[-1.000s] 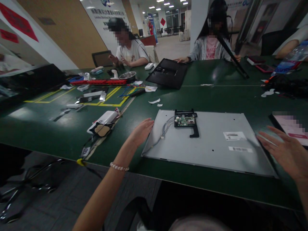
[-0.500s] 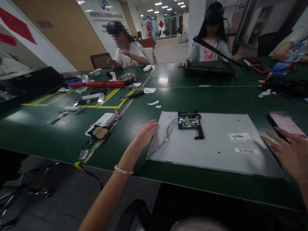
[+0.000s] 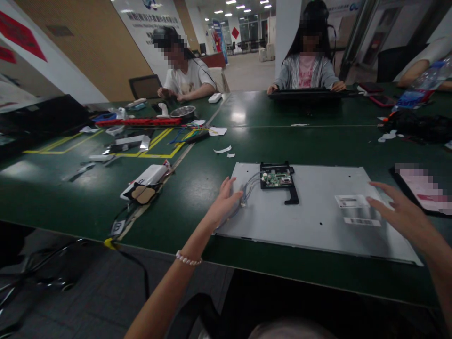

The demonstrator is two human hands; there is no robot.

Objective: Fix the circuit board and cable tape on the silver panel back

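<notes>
A flat grey metal display panel (image 3: 307, 226) lies back side up on the green table before me. Near its top edge sits a small green circuit board (image 3: 277, 179) in a black bracket (image 3: 292, 195), with grey cables (image 3: 250, 186) running to the left. My left hand (image 3: 224, 202) is at the panel's left edge, fingers apart, the thumb over the panel close to the cables. Over the right part, beside two white labels (image 3: 351, 201), hovers my right hand (image 3: 399, 209) with its fingers spread. Neither hand holds anything; whether the left one touches the panel I cannot tell.
A phone (image 3: 423, 188) lies to the right of the panel. On the left are a white battery-like pack (image 3: 146, 181) with a black cable and several loose wires. Paper scraps (image 3: 222, 149) lie beyond the panel. Across the table, a person holds a black frame (image 3: 307, 94).
My right hand has moved left from beside the phone to above the panel. My left thumb has come over the panel's left edge. The person opposite has lowered a black strip.
</notes>
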